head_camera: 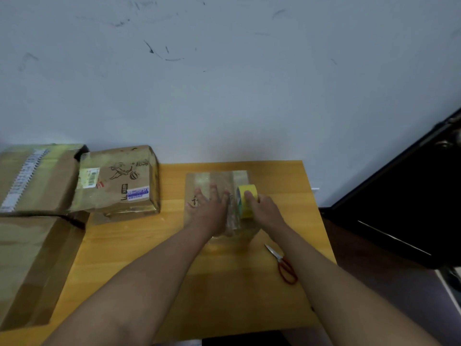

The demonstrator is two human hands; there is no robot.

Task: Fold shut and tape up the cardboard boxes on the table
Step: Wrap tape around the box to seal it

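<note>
Our left hand (212,208) lies flat, fingers straight, pressing the small cardboard box (217,181) mid-desk (174,258); our right hand (262,208) grips the yellow tape roll (245,201) on the box's right part. Flaps look closed, taping underway; the strip runs away from us, toward the wall. Left of it sits a taped box (119,181); scissors (282,263) lie nearer us, rightward.

Red-handled scissors (283,263) on wooden table (224,295), scuffed white wall (224,83) behind

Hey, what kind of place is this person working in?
Probably a home or small-shop packing corner. A wooden table stands against a scuffed wall, used cardboard boxes with shipping labels are piled at the left, and scissors lie beside a tape roll.
</note>
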